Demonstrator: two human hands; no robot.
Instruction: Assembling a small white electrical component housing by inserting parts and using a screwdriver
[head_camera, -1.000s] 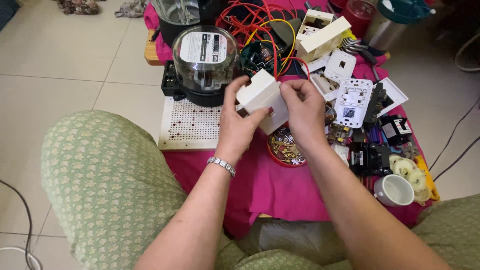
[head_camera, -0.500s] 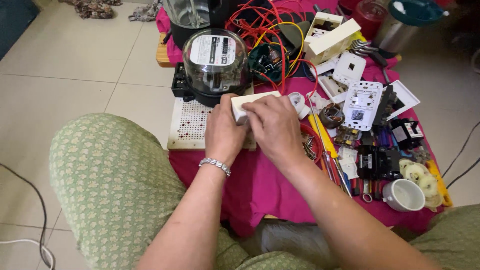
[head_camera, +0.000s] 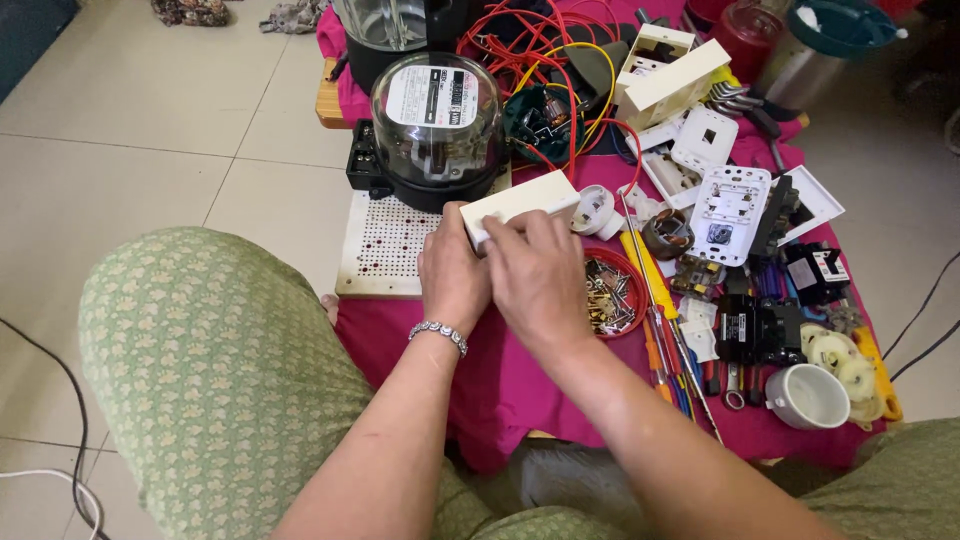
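Both my hands grip a cream plastic switch box (head_camera: 522, 203) low over the magenta cloth (head_camera: 520, 385). My left hand (head_camera: 453, 272), with a silver bracelet on the wrist, holds its near left end. My right hand (head_camera: 540, 280) lies over its near edge, fingers curled on top. The box rests next to a white perforated board (head_camera: 385, 245), in front of a glass-domed electric meter (head_camera: 437, 125).
A red lid of screws (head_camera: 612, 292) sits just right of my right hand. Screwdrivers (head_camera: 665, 330), white switch plates (head_camera: 728, 208), black breakers (head_camera: 760, 325), a white cup (head_camera: 808, 395) and tangled red wires (head_camera: 530, 50) crowd the cloth. My green-clad knee (head_camera: 210, 370) is at left.
My hands have brought the switch box down from mid-air toward the cloth beside the perforated board. The right hand shifted from the box's side to cover its near edge.
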